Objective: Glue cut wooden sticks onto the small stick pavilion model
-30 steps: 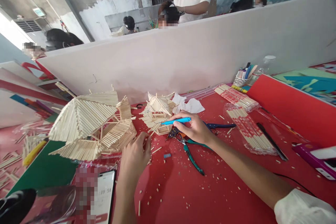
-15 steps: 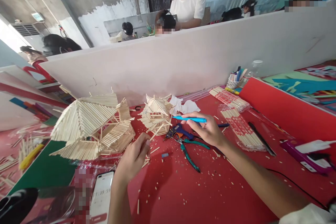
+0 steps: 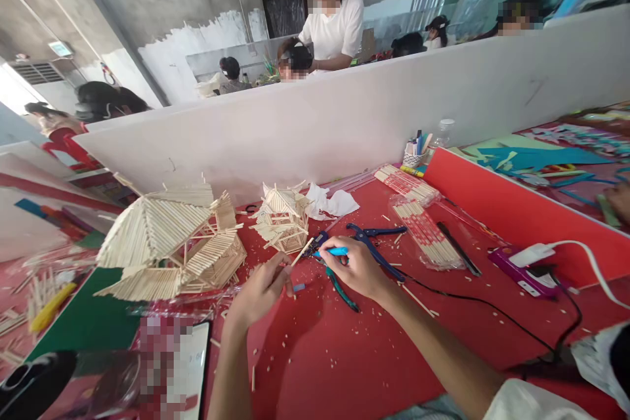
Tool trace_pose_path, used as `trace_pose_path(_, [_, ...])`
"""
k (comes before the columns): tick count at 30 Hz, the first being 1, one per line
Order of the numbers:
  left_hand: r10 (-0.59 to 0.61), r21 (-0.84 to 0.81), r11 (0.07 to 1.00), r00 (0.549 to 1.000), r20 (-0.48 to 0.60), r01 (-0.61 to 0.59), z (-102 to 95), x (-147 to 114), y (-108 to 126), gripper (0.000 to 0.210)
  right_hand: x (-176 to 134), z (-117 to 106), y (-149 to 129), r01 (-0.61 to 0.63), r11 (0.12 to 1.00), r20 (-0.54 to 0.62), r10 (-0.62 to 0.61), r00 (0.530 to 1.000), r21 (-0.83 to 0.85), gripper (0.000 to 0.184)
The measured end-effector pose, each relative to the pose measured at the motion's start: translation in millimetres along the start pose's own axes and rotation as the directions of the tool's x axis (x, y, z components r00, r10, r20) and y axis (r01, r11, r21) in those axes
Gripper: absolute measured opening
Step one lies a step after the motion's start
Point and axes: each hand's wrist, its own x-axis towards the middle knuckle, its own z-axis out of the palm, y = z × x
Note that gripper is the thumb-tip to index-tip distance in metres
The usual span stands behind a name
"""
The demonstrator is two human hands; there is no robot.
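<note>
My left hand (image 3: 263,287) is closed with a thin wooden stick (image 3: 302,252) pinched in its fingers, the stick slanting up to the right. Close beside it, my right hand (image 3: 358,269) grips a blue pen (image 3: 335,251), its tip pointing left toward the stick. Behind both hands stands a small pavilion model (image 3: 283,213) made of wooden sticks. A larger stick-built model (image 3: 162,230) with a sloped roof is to the left. Teal-handled pliers (image 3: 343,290) lie partly hidden under my right hand, and a blue-handled tool (image 3: 377,252) lies just behind it.
Packs of wooden sticks (image 3: 427,230), a black pen-like rod (image 3: 459,249) and a purple power strip (image 3: 524,273) lie on the right. White tissue (image 3: 335,202) is near the white partition (image 3: 295,138). A phone (image 3: 189,367) lies front left. Wood bits litter the red tabletop (image 3: 315,367).
My right hand has moved down and left with the pen, away from the small model. My left hand has shifted right with the stick, so the hands are closer. The camera view has shifted.
</note>
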Motion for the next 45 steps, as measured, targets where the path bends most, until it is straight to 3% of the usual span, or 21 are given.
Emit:
trace_pose_path(3, [0.007, -0.029, 1.0, 1.0, 0.011, -0.006, 4.7, 2.6, -5.1, 0.022, -4.0, 6.0, 10.2, 0.027, 1.0, -0.058, -0.027, 0.998, -0.012, 0.031])
trace_pose_path(6, [0.017, -0.118, 0.993, 0.999, 0.036, -0.013, 12.6, 3.9, -7.9, 0.024, -7.6, 10.7, 21.7, -0.079, 0.982, -0.035, 0.086, 0.996, 0.171, 0.035])
trace_pose_path(9, [0.017, -0.225, 0.974, 0.999, 0.051, -0.005, 23.5, 3.8, -7.6, 0.03, -10.6, 16.6, 30.4, -0.227, 0.883, 0.052, 0.225, 0.973, 0.411, 0.03])
trace_pose_path(11, [0.005, -0.272, 0.962, 0.998, 0.059, 0.011, 30.7, 3.3, -7.0, 0.033, -11.8, 21.5, 33.7, -0.27, 0.816, 0.107, 0.252, 0.962, 0.512, 0.035])
trace_pose_path(20, [-0.01, -0.33, 0.944, 0.998, 0.063, 0.03, 43.6, 1.4, -13.8, 0.039, -10.0, 33.3, 39.2, -0.31, 0.746, 0.136, 0.287, 0.948, 0.59, 0.035])
trace_pose_path(25, [0.022, -0.22, 0.976, 0.998, 0.057, -0.009, 44.2, 1.1, -20.0, 0.034, -13.1, 32.7, 39.7, -0.268, 0.814, 0.089, 0.26, 0.961, 0.515, 0.037])
trace_pose_path(28, [0.055, -0.097, 0.994, 0.997, 0.051, -0.05, 42.1, 0.1, -22.7, 0.03, -14.8, 27.2, 37.9, -0.169, 0.908, 0.05, 0.162, 0.986, 0.385, 0.03])
trace_pose_path(31, [0.066, -0.022, 0.998, 0.996, 0.063, -0.064, 39.6, -1.4, -23.0, 0.028, -14.9, 19.7, 34.3, -0.082, 0.961, 0.104, 0.056, 0.993, 0.263, 0.017])
trace_pose_path(39, [0.07, 0.112, 0.991, 0.996, 0.064, -0.076, 36.3, -4.1, -20.5, 0.027, -15.6, 12.2, 34.0, 0.124, 0.983, 0.047, -0.131, 0.99, 0.139, 0.018])
trace_pose_path(45, [0.06, 0.409, 0.908, 0.995, 0.078, -0.087, 35.6, -6.0, -21.9, 0.024, -22.7, 14.3, 34.3, 0.194, 0.969, 0.19, -0.164, 0.968, -0.151, 0.012])
